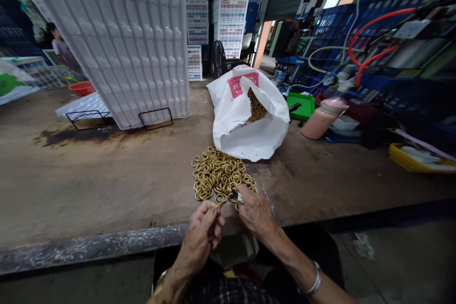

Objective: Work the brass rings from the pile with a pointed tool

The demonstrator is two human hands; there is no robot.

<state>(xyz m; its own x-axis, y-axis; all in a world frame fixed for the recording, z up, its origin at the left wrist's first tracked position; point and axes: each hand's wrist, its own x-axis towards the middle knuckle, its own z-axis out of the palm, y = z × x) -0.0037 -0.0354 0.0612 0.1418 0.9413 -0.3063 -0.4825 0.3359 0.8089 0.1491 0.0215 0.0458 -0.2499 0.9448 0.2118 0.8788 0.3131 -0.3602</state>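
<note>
A pile of brass-coloured rings (219, 175) lies on the worn brown table (107, 175) just in front of me. My left hand (203, 232) is closed, pinching one ring at the near edge of the pile. My right hand (254, 211) is closed around a small dark-tipped tool that touches the rings beside it. Behind the pile lies a white plastic bag (249, 114) with red print, open toward me, with more rings inside. A small metal bowl (235, 249) sits in my lap under my hands.
A tall white moulded tray (121, 38) leans upright on wire stands at the back left. A pink flask (322, 116), a green tray (302, 104) and a yellow tray (413, 159) lie to the right. White crates are stacked behind. A person stands far left.
</note>
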